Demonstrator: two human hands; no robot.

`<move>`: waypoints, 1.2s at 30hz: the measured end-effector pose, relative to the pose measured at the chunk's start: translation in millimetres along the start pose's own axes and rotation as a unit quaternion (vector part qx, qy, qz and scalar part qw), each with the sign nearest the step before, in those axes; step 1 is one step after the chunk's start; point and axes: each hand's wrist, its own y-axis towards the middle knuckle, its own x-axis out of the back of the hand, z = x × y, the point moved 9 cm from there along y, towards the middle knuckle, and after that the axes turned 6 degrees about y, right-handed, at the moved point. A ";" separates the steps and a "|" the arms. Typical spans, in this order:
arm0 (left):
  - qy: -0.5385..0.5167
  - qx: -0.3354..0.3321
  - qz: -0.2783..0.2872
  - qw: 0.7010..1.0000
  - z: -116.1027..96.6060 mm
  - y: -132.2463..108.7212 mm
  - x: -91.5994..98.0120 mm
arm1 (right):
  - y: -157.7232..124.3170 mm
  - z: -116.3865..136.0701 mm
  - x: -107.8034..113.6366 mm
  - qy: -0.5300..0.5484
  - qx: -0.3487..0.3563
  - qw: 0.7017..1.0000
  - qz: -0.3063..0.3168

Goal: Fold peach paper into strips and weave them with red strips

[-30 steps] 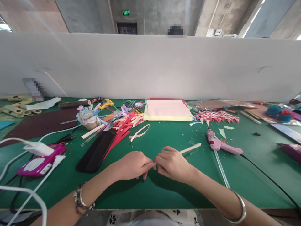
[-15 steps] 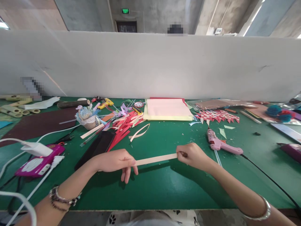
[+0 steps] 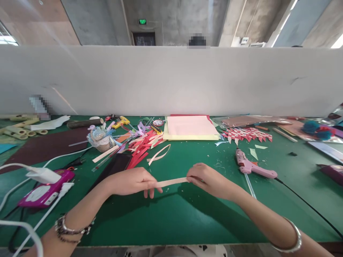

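A pale peach paper strip point(image 3: 173, 182) is stretched between my two hands, above the green table point(image 3: 171, 221). My left hand point(image 3: 135, 182) pinches one end between thumb and fingers, its lower fingers hanging loose. The other end is pinched by my right hand point(image 3: 207, 178), back of the hand upward. Beyond the strip lies a looped pale strip point(image 3: 160, 155), beside a heap of red and pale paper strips point(image 3: 143, 144). Near the right hand rests a pink glue gun point(image 3: 250, 165) with a clear glue stick below it.
Paper sheets point(image 3: 189, 126) lie at the back against a white partition point(image 3: 171, 80). A red-and-white woven paper piece point(image 3: 246, 134) is right of them. At left are a purple power strip point(image 3: 45, 187) with cables, a black flat object point(image 3: 114, 167) and a yellow glue gun point(image 3: 122, 122).
My right hand has moved left along the strip, towards my left hand, and its fist has loosened into a fingertip pinch. The span of strip between the hands is shorter.
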 end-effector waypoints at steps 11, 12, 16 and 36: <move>0.454 -0.098 -0.275 0.842 -66.4 49.4 -8.7 | 7.5 -4.4 -9.0 0.097 -0.085 0.991 0.021; 0.474 -0.114 -0.294 0.822 -69.2 49.6 -12.0 | 6.5 -4.4 -9.3 0.117 -0.093 0.988 0.027; 0.518 -0.173 -0.354 0.759 -75.4 39.7 -19.8 | 2.4 -1.1 -12.3 0.171 -0.100 0.978 0.060; 0.542 -0.028 -0.429 0.722 8.0 -48.5 45.5 | -59.8 -55.1 31.5 0.083 -0.189 0.978 0.028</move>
